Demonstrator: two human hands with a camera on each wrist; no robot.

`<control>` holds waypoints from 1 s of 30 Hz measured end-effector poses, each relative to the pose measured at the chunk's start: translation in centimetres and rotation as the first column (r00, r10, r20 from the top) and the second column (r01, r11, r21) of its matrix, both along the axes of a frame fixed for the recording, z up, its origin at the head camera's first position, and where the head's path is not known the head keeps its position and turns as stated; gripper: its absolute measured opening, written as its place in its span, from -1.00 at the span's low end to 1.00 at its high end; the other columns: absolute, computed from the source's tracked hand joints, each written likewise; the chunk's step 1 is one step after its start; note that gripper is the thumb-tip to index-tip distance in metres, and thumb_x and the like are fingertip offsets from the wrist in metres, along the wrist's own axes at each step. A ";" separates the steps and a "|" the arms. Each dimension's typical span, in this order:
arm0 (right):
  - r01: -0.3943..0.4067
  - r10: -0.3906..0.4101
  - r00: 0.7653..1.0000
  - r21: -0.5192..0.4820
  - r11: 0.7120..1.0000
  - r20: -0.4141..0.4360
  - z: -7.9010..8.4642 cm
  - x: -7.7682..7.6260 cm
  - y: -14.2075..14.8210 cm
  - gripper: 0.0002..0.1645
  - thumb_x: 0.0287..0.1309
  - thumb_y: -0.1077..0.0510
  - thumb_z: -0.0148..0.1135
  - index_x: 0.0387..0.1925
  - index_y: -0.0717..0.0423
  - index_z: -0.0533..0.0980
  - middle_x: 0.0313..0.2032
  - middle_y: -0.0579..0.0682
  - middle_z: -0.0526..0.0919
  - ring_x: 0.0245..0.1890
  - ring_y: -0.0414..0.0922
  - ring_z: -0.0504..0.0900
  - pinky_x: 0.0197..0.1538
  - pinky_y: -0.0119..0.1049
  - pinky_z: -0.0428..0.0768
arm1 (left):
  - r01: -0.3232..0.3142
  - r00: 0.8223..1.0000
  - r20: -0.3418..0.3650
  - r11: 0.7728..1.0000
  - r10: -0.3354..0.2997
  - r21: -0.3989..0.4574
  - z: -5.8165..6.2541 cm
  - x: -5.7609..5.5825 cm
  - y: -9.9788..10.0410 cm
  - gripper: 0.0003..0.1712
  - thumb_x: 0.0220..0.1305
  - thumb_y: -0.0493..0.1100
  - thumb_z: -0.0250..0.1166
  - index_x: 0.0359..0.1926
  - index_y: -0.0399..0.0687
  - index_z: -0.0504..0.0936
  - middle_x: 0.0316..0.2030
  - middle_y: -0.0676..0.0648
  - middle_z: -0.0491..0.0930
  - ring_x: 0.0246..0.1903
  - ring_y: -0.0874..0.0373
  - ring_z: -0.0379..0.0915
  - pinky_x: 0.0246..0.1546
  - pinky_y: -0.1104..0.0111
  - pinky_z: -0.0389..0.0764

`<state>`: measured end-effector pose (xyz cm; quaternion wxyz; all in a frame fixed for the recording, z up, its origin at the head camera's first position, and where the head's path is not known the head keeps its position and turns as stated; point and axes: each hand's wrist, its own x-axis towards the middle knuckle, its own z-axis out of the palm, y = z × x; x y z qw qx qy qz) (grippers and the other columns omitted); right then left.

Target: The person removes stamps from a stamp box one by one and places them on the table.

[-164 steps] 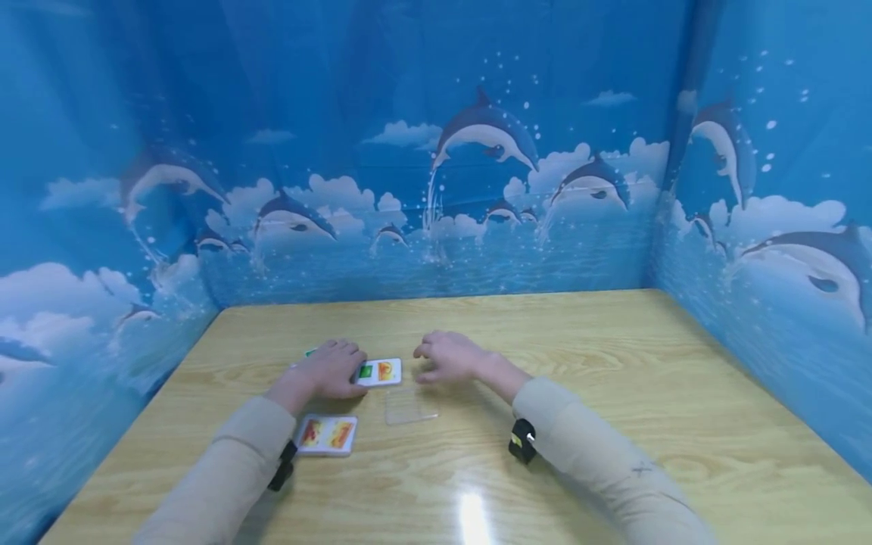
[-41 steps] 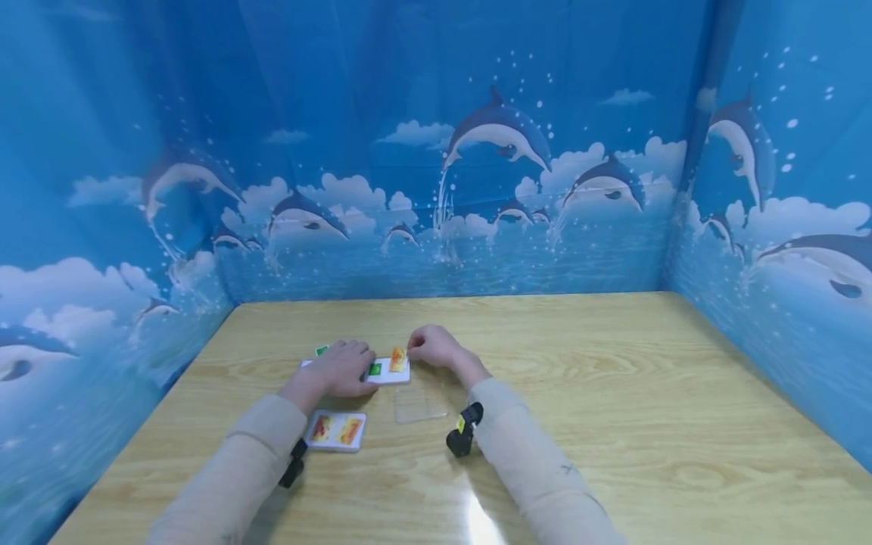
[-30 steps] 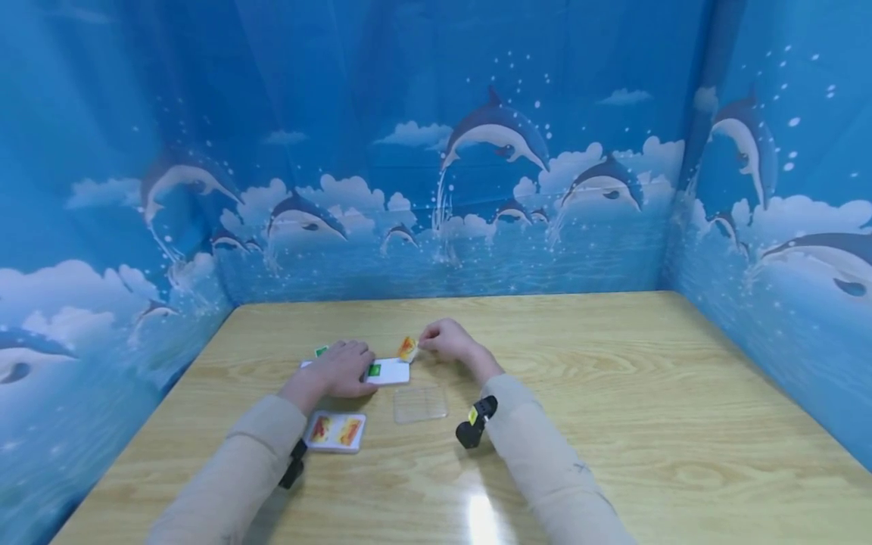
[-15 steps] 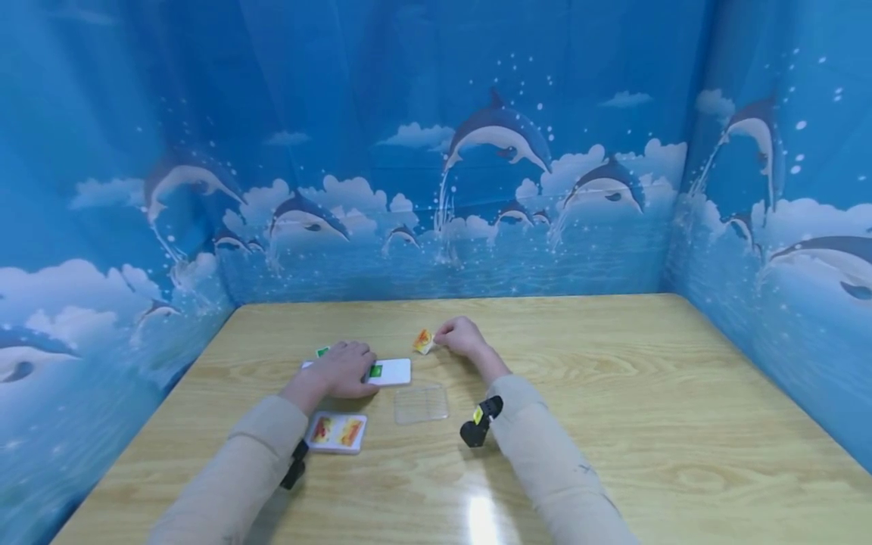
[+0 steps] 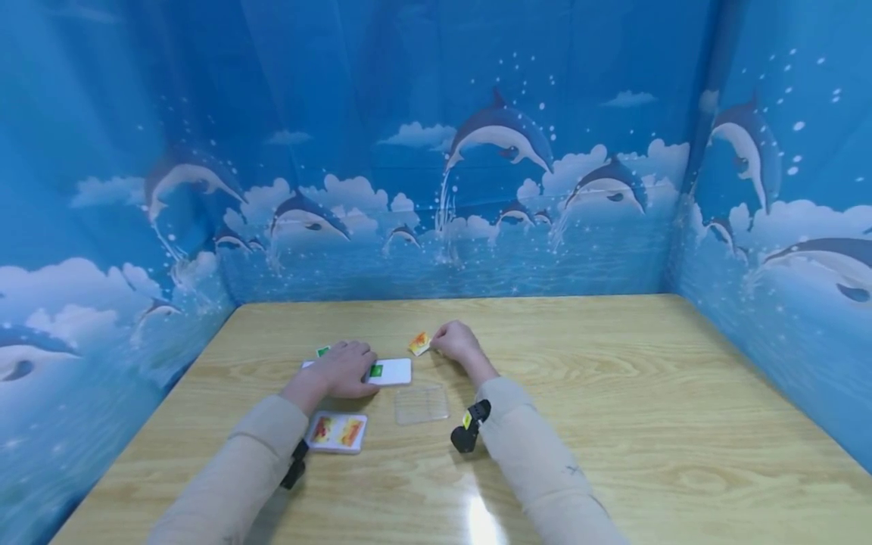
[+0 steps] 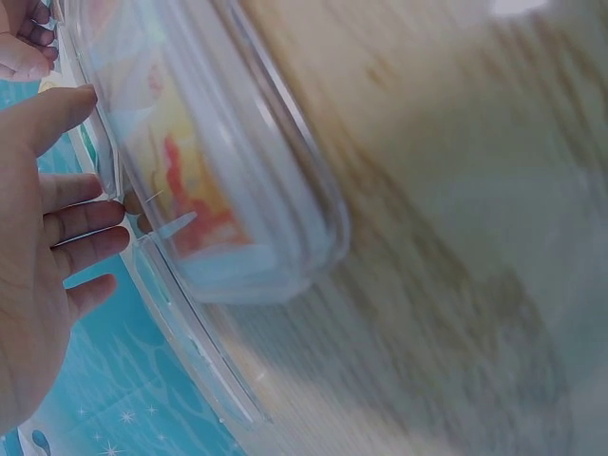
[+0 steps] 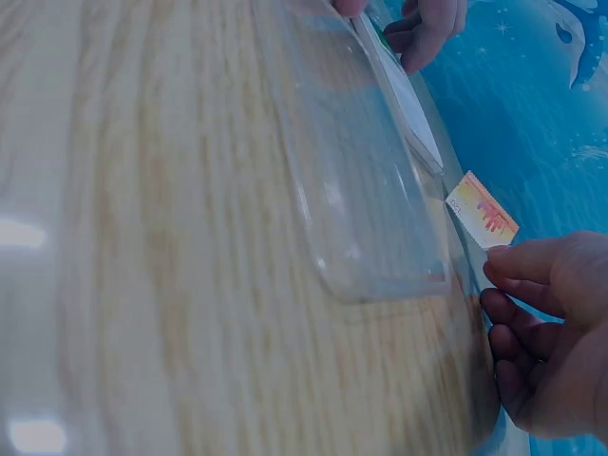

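Note:
My right hand (image 5: 459,342) pinches a small orange-and-yellow stamp (image 5: 419,344) by its edge, thumb against forefinger. The stamp's toothed border shows in the right wrist view, and its face (image 7: 483,209) is tilted. My left hand (image 5: 344,369) lies across a white card (image 5: 397,372), thumb at the near edge and fingers stretched over towards the far side. Beside those fingers a green stamp (image 5: 376,371) shows on the card; the card's left part is mostly hidden under the hand. In the left wrist view the left hand's fingers (image 6: 85,223) are nearly straight.
A clear plastic lid or shallow case (image 5: 421,405) lies in front of the white card. Nearer my left sleeve sits a clear box (image 5: 337,432) with two red-and-orange stamps showing. Another green piece (image 5: 322,351) peeks out beyond the left hand. Dolphin-print cloth walls (image 5: 436,227) enclose the wooden table.
The orange stamp, first lying on the white card, was picked up by my right hand and carried right and away from it. My left hand has stayed on the card.

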<state>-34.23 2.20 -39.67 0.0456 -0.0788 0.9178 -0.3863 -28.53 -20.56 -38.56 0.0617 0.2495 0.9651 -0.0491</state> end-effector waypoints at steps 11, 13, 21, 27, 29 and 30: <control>0.002 -0.002 0.999 0.016 1.000 -0.041 -0.1 0.1 0.1 -0.84 0.06 0.18 0.23 -0.36 0.21 0.62 -0.42 0.00 0.61 -0.42 -0.13 0.50 -0.31 -0.32 0.51 | 0.000 1.000 -0.001 1.000 0.000 0.003 0.0 0.0 0.0 -0.28 0.20 0.25 0.10 0.18 -0.19 0.39 0.09 -0.18 0.40 0.13 -0.06 0.28 0.21 0.02 0.20; -0.004 0.005 0.998 0.018 1.000 -0.056 -0.1 0.1 0.1 -0.82 0.06 0.18 0.23 -0.34 0.22 0.62 -0.41 0.01 0.62 -0.41 -0.13 0.51 -0.29 -0.31 0.51 | 0.000 1.000 0.004 1.000 0.000 0.018 0.1 0.1 0.0 -0.28 0.20 0.24 0.11 0.18 -0.21 0.39 0.09 -0.20 0.40 0.13 -0.08 0.27 0.21 0.01 0.19; -0.018 0.016 0.999 -0.025 1.000 -0.049 0.1 0.0 0.1 -0.80 0.09 0.15 0.25 -0.30 0.21 0.61 -0.42 0.00 0.60 -0.42 -0.15 0.49 -0.29 -0.32 0.51 | -0.046 0.999 0.025 0.999 0.045 0.028 0.2 0.4 -0.2 -0.22 0.17 0.27 0.13 0.22 -0.19 0.36 0.13 -0.19 0.37 0.18 -0.07 0.23 0.24 0.03 0.15; -0.097 0.094 0.995 -0.066 0.993 -0.039 0.4 -0.1 -0.8 -0.80 0.14 0.11 0.24 -0.29 0.17 0.60 -0.38 -0.01 0.61 -0.39 -0.15 0.51 -0.31 -0.34 0.51 | -0.054 0.998 0.021 0.998 0.053 0.027 0.4 0.5 -0.4 -0.22 0.16 0.27 0.15 0.21 -0.21 0.37 0.13 -0.20 0.37 0.17 -0.08 0.24 0.24 0.03 0.16; -0.136 0.134 0.990 -0.079 0.988 -0.030 0.6 0.1 -1.3 -0.79 0.14 0.10 0.24 -0.26 0.16 0.60 -0.35 -0.02 0.61 -0.34 -0.15 0.52 -0.27 -0.33 0.53 | -0.051 0.998 0.020 0.998 0.051 0.029 0.4 0.5 -0.5 -0.23 0.17 0.25 0.15 0.20 -0.23 0.37 0.13 -0.22 0.37 0.17 -0.11 0.23 0.23 0.01 0.16; -0.158 0.156 0.987 -0.081 0.984 -0.027 0.7 0.1 -1.6 -0.78 0.14 0.09 0.24 -0.24 0.15 0.59 -0.34 -0.02 0.61 -0.32 -0.14 0.53 -0.25 -0.32 0.53 | -0.054 0.998 0.019 0.998 0.053 0.026 0.4 0.5 -0.5 -0.23 0.17 0.25 0.15 0.20 -0.23 0.37 0.14 -0.22 0.37 0.17 -0.11 0.23 0.24 0.01 0.15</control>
